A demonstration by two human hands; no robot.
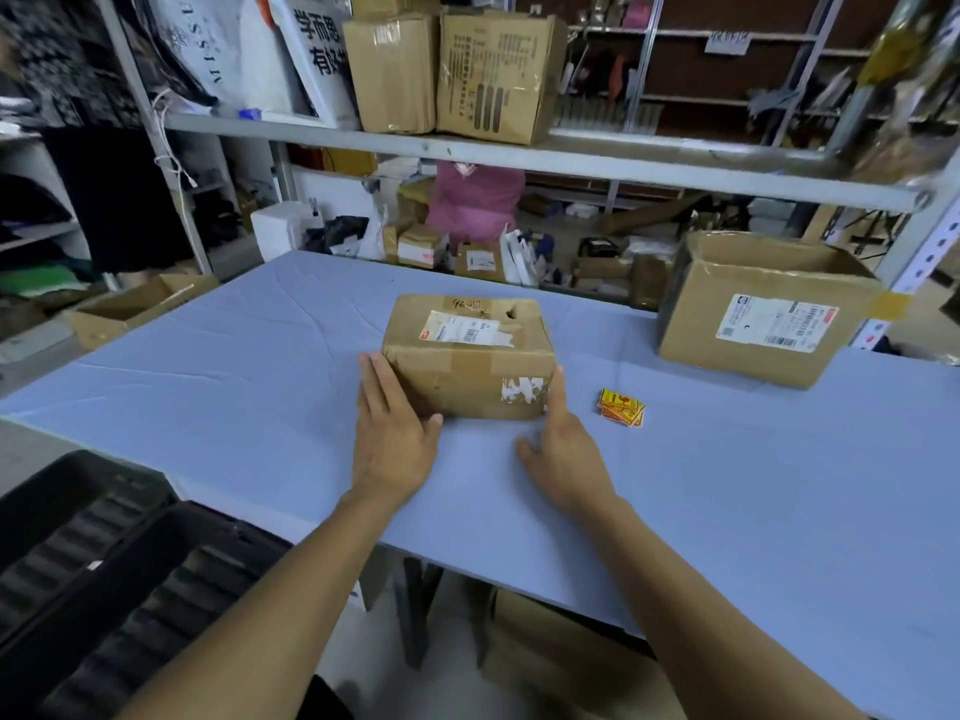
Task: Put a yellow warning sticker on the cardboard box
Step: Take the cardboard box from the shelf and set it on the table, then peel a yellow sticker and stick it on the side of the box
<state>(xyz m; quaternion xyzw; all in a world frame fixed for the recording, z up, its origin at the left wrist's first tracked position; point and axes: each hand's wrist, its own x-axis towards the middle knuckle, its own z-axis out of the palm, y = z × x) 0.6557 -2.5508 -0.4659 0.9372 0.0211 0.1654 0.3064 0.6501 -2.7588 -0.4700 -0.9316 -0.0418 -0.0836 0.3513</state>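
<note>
Box (467, 356) sits mid-table on the blue cloth (727, 485), closed, brown cardboard, worn and dented. Top has a white shipping label, partly torn, plus a small hole near the far right edge and some scribble. Front face has a brown tape strip and a patch of torn white label residue at the lower right corner.

Left hand (392, 433) flat against the box's left side, fingers straight and together, thumb spread along the front bottom edge. Right hand (563, 449) at the box's right front corner, fingers extended up along the right side, thumb out over the cloth. Both hands are splayed flat, pressing the box between them, nothing gripped in either.

Stickers (621, 406): small loose pile, yellow with red print, on the cloth just right of the right hand, apart from the box.

Big box (753, 314), flaps open, white label on its front, stands at the far right of the table, well apart from the small one.

Behind the table: shelf (467, 153) crossing the view, two cartons (452, 70) on top of it. Under it a pink bag (475, 205) and clutter of small parcels. Black crates (104, 589) at lower left, beside the table. Cloth between stickers and box is bare.
</note>
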